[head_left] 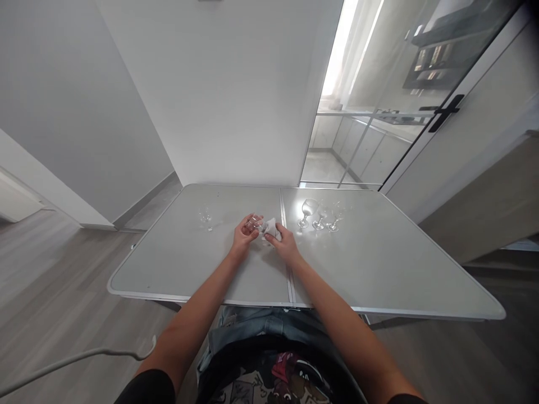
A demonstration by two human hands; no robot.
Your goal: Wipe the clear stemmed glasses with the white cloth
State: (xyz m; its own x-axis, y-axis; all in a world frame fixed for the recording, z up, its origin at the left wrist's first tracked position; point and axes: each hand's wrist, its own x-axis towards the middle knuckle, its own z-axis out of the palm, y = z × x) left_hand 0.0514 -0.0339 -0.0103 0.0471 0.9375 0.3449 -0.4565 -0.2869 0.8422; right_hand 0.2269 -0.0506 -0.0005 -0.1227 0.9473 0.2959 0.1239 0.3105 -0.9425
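Above the middle of the table, my left hand [243,234] is closed around the bowl of a clear stemmed glass [255,222], which lies tilted with its stem toward the right. My right hand [286,242] grips a crumpled white cloth [272,227] and presses it at the stem and foot end of that glass. The cloth and fingers hide the foot. Right of my hands, several stemmed glasses stand upright together, among them a large round-bowled wine glass [309,209]. Off to the left, another small clear glass [205,216] stands on the table, faint against its surface.
The grey folding table [379,264] has a metal rim and a center seam [289,286]. A white wall [236,101] rises behind it. At the right is a glass-paned door with a black handle [446,113]. A pale cable [96,352] hangs at lower left.
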